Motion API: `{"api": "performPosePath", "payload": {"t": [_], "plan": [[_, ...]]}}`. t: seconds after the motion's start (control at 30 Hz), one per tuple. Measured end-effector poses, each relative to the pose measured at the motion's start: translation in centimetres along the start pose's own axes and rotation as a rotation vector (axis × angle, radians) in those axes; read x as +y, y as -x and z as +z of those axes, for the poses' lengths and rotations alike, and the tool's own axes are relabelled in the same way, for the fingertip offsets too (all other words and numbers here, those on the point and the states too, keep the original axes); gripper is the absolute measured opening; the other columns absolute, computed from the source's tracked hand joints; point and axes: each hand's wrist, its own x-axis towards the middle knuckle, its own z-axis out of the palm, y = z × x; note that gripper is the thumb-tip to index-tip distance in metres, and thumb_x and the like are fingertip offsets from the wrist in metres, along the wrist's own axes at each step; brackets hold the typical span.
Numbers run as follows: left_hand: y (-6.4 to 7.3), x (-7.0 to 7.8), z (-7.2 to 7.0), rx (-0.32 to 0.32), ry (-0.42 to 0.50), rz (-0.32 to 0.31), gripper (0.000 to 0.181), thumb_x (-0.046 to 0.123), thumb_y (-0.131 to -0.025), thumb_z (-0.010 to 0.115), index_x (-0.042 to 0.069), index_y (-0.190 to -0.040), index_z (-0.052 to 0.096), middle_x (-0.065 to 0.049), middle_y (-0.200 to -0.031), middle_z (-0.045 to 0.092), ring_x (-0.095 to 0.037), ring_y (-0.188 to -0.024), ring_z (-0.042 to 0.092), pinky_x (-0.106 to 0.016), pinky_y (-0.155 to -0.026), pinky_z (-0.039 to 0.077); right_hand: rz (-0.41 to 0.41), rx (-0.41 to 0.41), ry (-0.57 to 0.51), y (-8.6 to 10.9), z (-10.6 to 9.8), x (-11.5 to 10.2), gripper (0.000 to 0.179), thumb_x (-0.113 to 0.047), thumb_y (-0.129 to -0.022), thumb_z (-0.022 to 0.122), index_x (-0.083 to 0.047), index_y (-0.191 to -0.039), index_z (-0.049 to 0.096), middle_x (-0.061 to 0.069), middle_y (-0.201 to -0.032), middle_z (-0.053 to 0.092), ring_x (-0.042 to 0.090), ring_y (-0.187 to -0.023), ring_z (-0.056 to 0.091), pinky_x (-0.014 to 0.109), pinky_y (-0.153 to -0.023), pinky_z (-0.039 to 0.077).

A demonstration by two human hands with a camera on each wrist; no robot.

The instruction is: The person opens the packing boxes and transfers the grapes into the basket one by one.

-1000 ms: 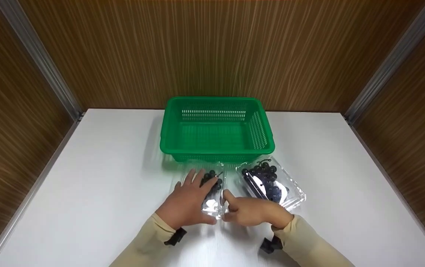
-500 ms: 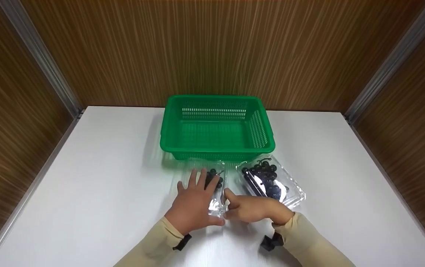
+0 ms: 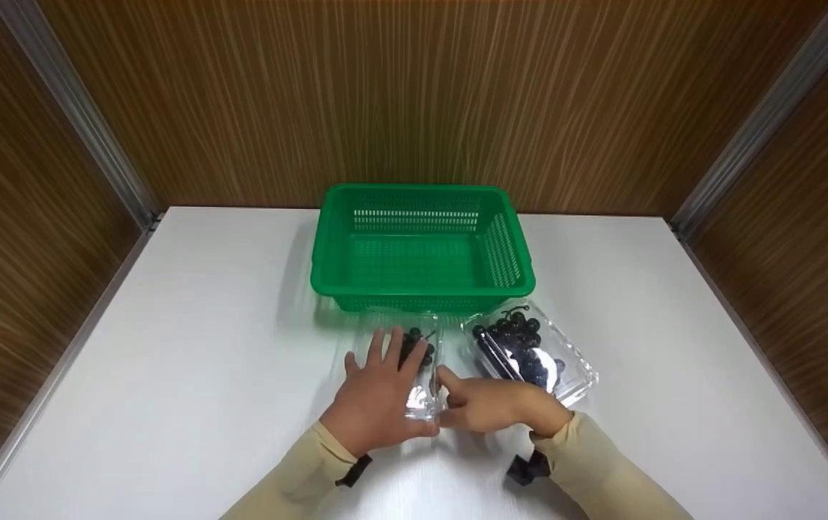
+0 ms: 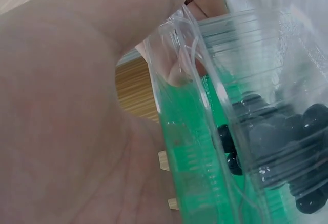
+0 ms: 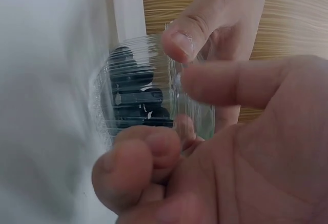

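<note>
In the head view, a clear plastic clamshell box of dark grapes (image 3: 425, 393) lies before me on the white table. My left hand (image 3: 378, 404) rests over it with fingers spread across the lid and the thumb along its near edge. My right hand (image 3: 493, 406) is at its right edge. Its thumb and index finger grip that rim, and the other fingers are curled. The right wrist view shows the right thumb (image 5: 225, 83) against the box's ridged rim. Just right of it lies a second clamshell box of grapes (image 3: 529, 350), partly behind my right hand.
A green plastic basket (image 3: 421, 294) stands directly behind both boxes, with slotted sides and nothing visible inside. Wood-grain panels (image 3: 414, 101) enclose the white table (image 3: 190, 347) at the back and both sides.
Over the first half second my left hand slides slightly right on the box, closer to my right hand. Since then both hands stay almost still, and the second box has barely shifted.
</note>
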Motion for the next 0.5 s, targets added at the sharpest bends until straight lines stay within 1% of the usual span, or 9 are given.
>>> {"api": "performPosePath", "payload": {"t": [0.1,0.13,0.17,0.23,0.27,0.33,0.37,0.4,0.5], "plan": [[0.03,-0.13,-0.04,0.002,0.011,0.009,0.119,0.07,-0.072,0.082,0.009,-0.161,0.035,-0.032,-0.162,0.03,-0.056,-0.148,0.028,-0.079,-0.097,0.04,-0.016,-0.003,0.02,0.04,0.07,0.06,0.039,-0.045,-0.102,0.053,-0.022,-0.127,0.034,0.015,-0.12,0.071,0.023,-0.105,0.069,0.042,-0.096,0.052],[0.03,-0.15,-0.06,-0.002,0.017,0.007,0.119,0.07,-0.072,0.083,0.009,-0.161,0.035,-0.032,-0.162,0.03,-0.056,-0.148,0.028,-0.08,-0.097,0.04,-0.012,-0.006,0.012,0.05,0.09,0.07,0.041,-0.046,-0.102,0.053,-0.022,-0.129,0.033,0.018,-0.124,0.069,0.024,-0.107,0.069,0.043,-0.097,0.052],[0.02,-0.16,-0.04,-0.004,0.019,0.005,0.118,0.07,-0.072,0.083,0.009,-0.161,0.035,-0.032,-0.162,0.03,-0.056,-0.148,0.027,-0.08,-0.097,0.04,-0.011,-0.015,-0.005,0.02,0.1,0.1,0.042,-0.046,-0.103,0.052,-0.022,-0.131,0.033,0.02,-0.121,0.07,0.025,-0.103,0.07,0.042,-0.096,0.052],[0.02,-0.13,0.02,-0.007,0.009,0.004,0.117,0.07,-0.074,0.081,0.009,-0.162,0.034,-0.031,-0.163,0.029,-0.055,-0.148,0.027,-0.08,-0.097,0.04,-0.026,-0.038,-0.054,-0.06,0.13,0.23,0.043,-0.043,-0.104,0.051,-0.021,-0.135,0.031,0.02,-0.104,0.073,0.022,-0.084,0.07,0.037,-0.083,0.055],[0.02,-0.09,0.06,-0.01,0.002,0.004,0.116,0.07,-0.075,0.08,0.009,-0.162,0.034,-0.031,-0.163,0.028,-0.055,-0.149,0.026,-0.08,-0.098,0.039,-0.04,-0.049,-0.09,-0.1,0.15,0.26,0.044,-0.039,-0.105,0.052,-0.019,-0.137,0.03,0.018,-0.093,0.072,0.02,-0.075,0.067,0.034,-0.075,0.054],[0.07,0.02,0.11,-0.014,-0.013,0.005,0.115,0.071,-0.077,0.078,0.009,-0.162,0.033,-0.031,-0.163,0.027,-0.055,-0.149,0.025,-0.08,-0.098,0.039,-0.064,-0.072,-0.158,-0.17,0.17,0.33,0.043,-0.031,-0.105,0.052,-0.017,-0.138,0.029,0.013,-0.073,0.063,0.017,-0.058,0.057,0.029,-0.062,0.049],[0.1,0.07,0.14,-0.012,-0.022,0.008,0.114,0.071,-0.078,0.077,0.009,-0.162,0.033,-0.032,-0.163,0.027,-0.055,-0.149,0.025,-0.08,-0.098,0.039,-0.076,-0.078,-0.182,-0.19,0.17,0.33,0.042,-0.028,-0.105,0.052,-0.015,-0.138,0.029,0.011,-0.066,0.058,0.017,-0.054,0.054,0.027,-0.058,0.046],[0.12,0.12,0.17,-0.013,-0.029,0.01,0.113,0.071,-0.079,0.076,0.009,-0.162,0.032,-0.032,-0.163,0.027,-0.055,-0.149,0.025,-0.08,-0.099,0.038,-0.089,-0.079,-0.202,-0.19,0.17,0.33,0.041,-0.025,-0.104,0.053,-0.014,-0.137,0.029,0.008,-0.063,0.056,0.016,-0.053,0.053,0.026,-0.056,0.045],[0.21,0.22,0.21,-0.017,-0.044,0.013,0.111,0.071,-0.081,0.073,0.008,-0.163,0.031,-0.032,-0.163,0.026,-0.056,-0.149,0.024,-0.08,-0.099,0.038,-0.099,-0.076,-0.231,-0.14,0.16,0.2,0.037,-0.021,-0.103,0.054,-0.012,-0.131,0.031,0.004,-0.062,0.055,0.016,-0.052,0.052,0.025,-0.056,0.045]]}}
